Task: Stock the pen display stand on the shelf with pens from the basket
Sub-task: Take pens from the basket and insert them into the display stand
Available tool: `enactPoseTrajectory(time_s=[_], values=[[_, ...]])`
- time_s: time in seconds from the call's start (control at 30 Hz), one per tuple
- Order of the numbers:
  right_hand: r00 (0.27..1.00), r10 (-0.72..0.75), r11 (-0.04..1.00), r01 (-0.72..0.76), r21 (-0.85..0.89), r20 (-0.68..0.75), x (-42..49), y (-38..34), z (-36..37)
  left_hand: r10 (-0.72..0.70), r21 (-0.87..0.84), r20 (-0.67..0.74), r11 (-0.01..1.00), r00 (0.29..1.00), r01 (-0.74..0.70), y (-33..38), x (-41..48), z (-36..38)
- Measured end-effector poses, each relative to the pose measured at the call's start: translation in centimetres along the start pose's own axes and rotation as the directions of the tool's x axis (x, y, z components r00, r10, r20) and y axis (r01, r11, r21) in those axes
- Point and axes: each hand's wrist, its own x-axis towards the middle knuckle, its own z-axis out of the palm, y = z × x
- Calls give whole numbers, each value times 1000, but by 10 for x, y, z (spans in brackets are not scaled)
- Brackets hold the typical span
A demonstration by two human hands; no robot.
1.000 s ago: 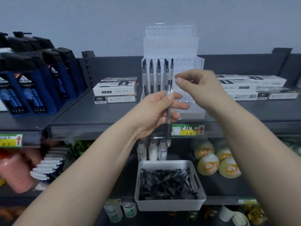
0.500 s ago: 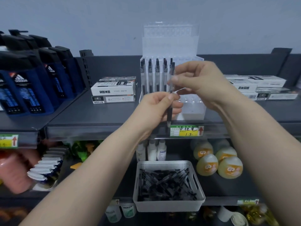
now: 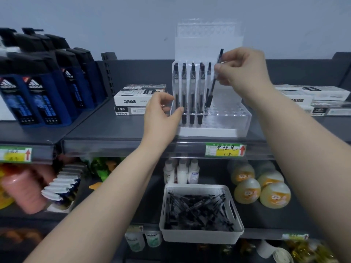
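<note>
Shelf (image 3: 117, 130) dark grey, pen display stand (image 3: 228, 118) upon it, pale wall (image 3: 114, 25) behind

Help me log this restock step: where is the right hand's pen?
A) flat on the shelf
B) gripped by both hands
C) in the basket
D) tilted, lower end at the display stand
D: the right hand pinches the pen tilted, lower end at the pen display stand.

My pen (image 3: 212, 88) is black and clear. The stand (image 3: 228, 118) is clear with a white base. Basket (image 3: 199, 238) white, shelf (image 3: 114, 130) dark grey.
</note>
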Motion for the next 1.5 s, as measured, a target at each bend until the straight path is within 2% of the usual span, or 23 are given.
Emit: enactPoseTrajectory(time_s=[0.13, 0.27, 0.47, 0.6, 0.7, 0.8, 1.0, 1.1, 1.17, 1.3, 1.43, 1.5], values=[[999, 27, 996, -24, -82, 42, -3, 18, 10, -35, -31, 26, 999, 999, 36, -3, -1, 1], [999, -11, 988, 16, -151, 35, -3, 27, 16, -42, -68, 37, 997, 998, 45, -4, -2, 3], [999, -8, 968, 19, -252, 47, -13, 31, 14, -46, -40, 35, 998, 998, 48, -2, -5, 3], [996, -63, 903, 82, -422, 59, -32, 31, 4, 69, 91, 29, 993, 997, -72, -3, -16, 0], [981, -149, 862, 191, -469, 126, -57, 37, -2, 199, 212, 30, 956, 980, -201, -4, -31, -3], [966, -207, 836, 257, -485, 156, -87, 45, -5, 267, 284, 60, 919, 962, -273, -9, -48, -5], [952, -258, 813, 305, -495, 162, -147, 63, -8, 308, 348, 114, 878, 945, -328, -35, -92, -19], [936, -309, 788, 350, -507, 166, -173, 77, -10, 273, 374, 154, 873, 950, -312, -57, -116, -30], [942, -278, 802, 336, -494, 190, -193, 90, -11, 194, 368, 186, 895, 963, -251, -75, -132, -38], [954, -96, 831, 235, -505, 285, -227, 129, -7, 26, 366, 251, 923, 968, -120, -114, -159, -44], [924, 146, 813, 91, -575, 354, -242, 180, -5, -142, 406, 309, 914, 940, 5, -147, -184, -38], [908, 217, 807, 39, -590, 357, -244, 203, -7, -187, 417, 343, 908, 920, 29, -159, -192, -30]])
